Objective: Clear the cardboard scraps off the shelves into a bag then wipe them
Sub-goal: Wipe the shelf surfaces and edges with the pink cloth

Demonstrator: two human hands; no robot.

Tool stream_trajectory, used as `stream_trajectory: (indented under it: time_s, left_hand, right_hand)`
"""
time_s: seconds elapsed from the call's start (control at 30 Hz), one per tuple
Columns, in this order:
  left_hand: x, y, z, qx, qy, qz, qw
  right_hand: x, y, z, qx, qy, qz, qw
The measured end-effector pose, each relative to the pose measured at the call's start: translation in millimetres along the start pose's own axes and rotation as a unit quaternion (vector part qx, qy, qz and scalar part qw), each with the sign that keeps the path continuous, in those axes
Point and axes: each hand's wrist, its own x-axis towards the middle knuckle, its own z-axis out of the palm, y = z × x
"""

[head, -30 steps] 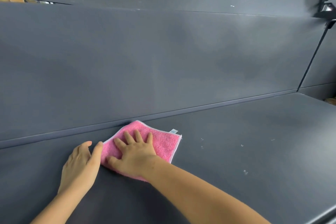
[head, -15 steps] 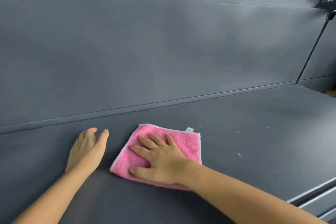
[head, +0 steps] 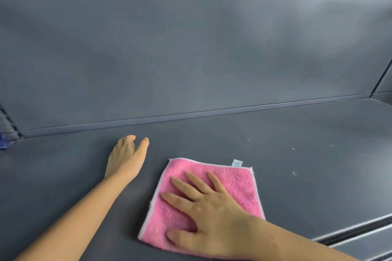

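Slid forward and rightward off the back wall: pink cloth (head: 233, 186), a fluffy folded square with pale edging and a small white tag (head: 237, 163) (print unreadable). Now lying flat on the dark shelf (head: 307, 193), pressed under right hand (head: 209, 215) with straight, spread fingers. Left hand (head: 126, 159) flat on bare shelf, fingers relaxed, holding nothing, now apart from cloth rather than touching it.

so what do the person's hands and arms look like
Nothing worn that shows. The left hand and right hand have no gloves or rings, and no watch or band at the wrists. The left forearm and right forearm are bare, no sleeve in view.
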Motion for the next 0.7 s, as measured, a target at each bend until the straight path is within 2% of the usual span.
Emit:
stream_trajectory:
  time_s: [0.13,0.27,0.33,0.4,0.43,0.47,0.53,0.57,0.7]
  left_hand:
    - [0,2,-2,-0.018,-0.007,-0.013,1.000]
    - [-3,11,-21,-0.117,-0.013,-0.041,0.992]
    - [-19,13,-35,-0.094,-0.018,-0.024,0.995]
    - [-40,12,-47,-0.025,-0.026,0.014,0.999]
    - [-50,10,-49,0.026,-0.034,0.037,0.998]
    - [-59,9,-48,0.079,-0.047,0.059,0.994]
    - [-70,5,-37,0.165,-0.076,0.079,0.980]
    - [-73,4,-29,0.201,-0.091,0.076,0.972]
    - [-81,-2,-8,0.313,-0.139,0.089,0.935]
  right_hand:
    - [3,-1,-3,-0.013,-0.005,0.027,1.000]
    - [45,-28,-4,0.034,-0.007,0.059,0.998]
    - [71,-44,-11,0.161,0.003,0.080,0.984]
    - [89,-51,-26,0.384,0.043,0.072,0.920]
    - [94,-51,-29,0.438,0.067,0.061,0.894]
    - [95,-48,-33,0.434,0.089,0.047,0.895]
    - [97,-34,-36,0.345,0.132,0.034,0.929]
    - [98,-25,-39,0.319,0.159,0.039,0.933]
    - [118,11,-46,0.287,0.201,0.104,0.931]
